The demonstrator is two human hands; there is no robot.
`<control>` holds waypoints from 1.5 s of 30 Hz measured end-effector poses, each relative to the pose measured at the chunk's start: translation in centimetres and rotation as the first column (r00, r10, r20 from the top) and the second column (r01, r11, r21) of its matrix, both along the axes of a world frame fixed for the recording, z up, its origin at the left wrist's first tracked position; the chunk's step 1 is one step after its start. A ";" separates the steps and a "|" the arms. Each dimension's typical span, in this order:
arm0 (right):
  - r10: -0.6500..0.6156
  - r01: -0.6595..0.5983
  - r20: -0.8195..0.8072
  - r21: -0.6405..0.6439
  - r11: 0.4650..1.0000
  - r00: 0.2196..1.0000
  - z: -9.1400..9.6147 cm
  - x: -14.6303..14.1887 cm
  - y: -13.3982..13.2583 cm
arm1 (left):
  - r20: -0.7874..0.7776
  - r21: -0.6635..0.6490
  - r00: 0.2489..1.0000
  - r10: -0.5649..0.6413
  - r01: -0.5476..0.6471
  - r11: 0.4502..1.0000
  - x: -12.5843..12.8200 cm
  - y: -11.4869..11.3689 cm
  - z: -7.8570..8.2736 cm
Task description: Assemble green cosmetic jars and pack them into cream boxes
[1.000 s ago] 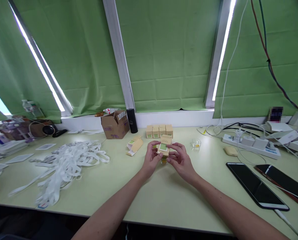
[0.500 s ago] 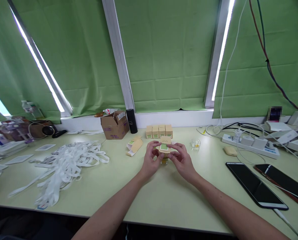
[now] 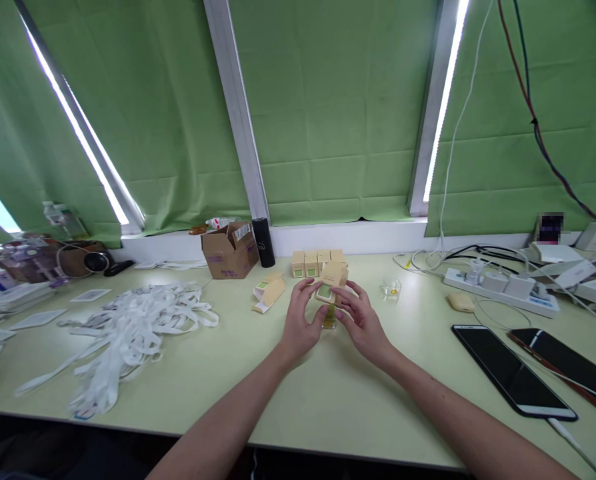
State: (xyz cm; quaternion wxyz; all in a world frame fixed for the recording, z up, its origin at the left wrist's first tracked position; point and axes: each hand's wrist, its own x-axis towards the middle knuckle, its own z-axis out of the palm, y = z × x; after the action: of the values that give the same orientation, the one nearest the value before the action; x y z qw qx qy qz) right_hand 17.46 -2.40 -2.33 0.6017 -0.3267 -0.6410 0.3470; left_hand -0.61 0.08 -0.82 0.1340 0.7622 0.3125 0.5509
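Between my hands is a small tan cardboard box (image 3: 333, 274) with a green square on its face, tilted back. My left hand (image 3: 301, 325) grips its left side, fingers curled round the edge. On the other side my right hand (image 3: 364, 327) holds it with fingertips and thumb. Directly below the box, a small clear glass jar (image 3: 329, 319) with yellowish contents stands on the table, partly hidden by my thumbs. Several matching small boxes (image 3: 311, 264) stand in a row behind. An opened box (image 3: 269, 293) lies to the left.
A clear little dish (image 3: 391, 289) sits to the right, near a power strip (image 3: 501, 290) and phones (image 3: 513, 370). A heap of white straps (image 3: 143, 333) covers the left table. At the back are a brown carton (image 3: 229, 253) and a black cylinder (image 3: 263, 243).
The small box has tipped and shifted slightly up and right in my hands. More of the glass jar beneath it shows now.
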 end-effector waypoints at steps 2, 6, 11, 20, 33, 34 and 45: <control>-0.016 0.013 0.065 0.051 0.999 0.998 0.0 0.0 -0.2 | -0.031 0.038 0.999 0.028 -0.027 0.999 0.0 -0.1 0.1; 0.009 -0.026 0.199 0.082 0.996 0.980 0.1 0.1 -0.7 | -0.029 0.085 0.997 0.074 -0.071 0.994 -0.1 0.1 0.0; 0.102 -0.127 0.230 0.093 0.988 0.968 0.3 0.1 -1.4 | 0.042 0.030 0.994 0.101 -0.102 0.994 -0.3 0.6 -0.1; 0.055 -0.097 0.298 0.129 0.987 0.953 -0.3 0.0 -0.7 | 0.215 -0.211 0.950 0.228 -0.183 0.960 -0.5 1.4 -0.6; -0.289 0.251 0.699 0.160 0.955 0.654 -2.2 0.2 2.0 | 0.151 -0.492 0.917 0.369 -0.254 0.833 -2.2 5.0 -3.3; -0.283 0.253 0.713 0.151 0.956 0.641 -2.1 0.1 2.0 | 0.139 -0.494 0.923 0.359 -0.250 0.833 -2.2 5.0 -3.3; -0.323 0.453 0.783 0.060 0.889 0.531 -0.4 2.4 2.1 | 0.124 -0.547 0.988 0.091 -0.009 0.837 -0.9 3.0 -2.6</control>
State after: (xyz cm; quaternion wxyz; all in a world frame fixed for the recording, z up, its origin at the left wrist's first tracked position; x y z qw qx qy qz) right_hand 19.82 -0.34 -2.74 0.3015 -0.6221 -0.7185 0.0763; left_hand -1.50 3.11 -3.37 0.3531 0.6420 0.4656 0.4964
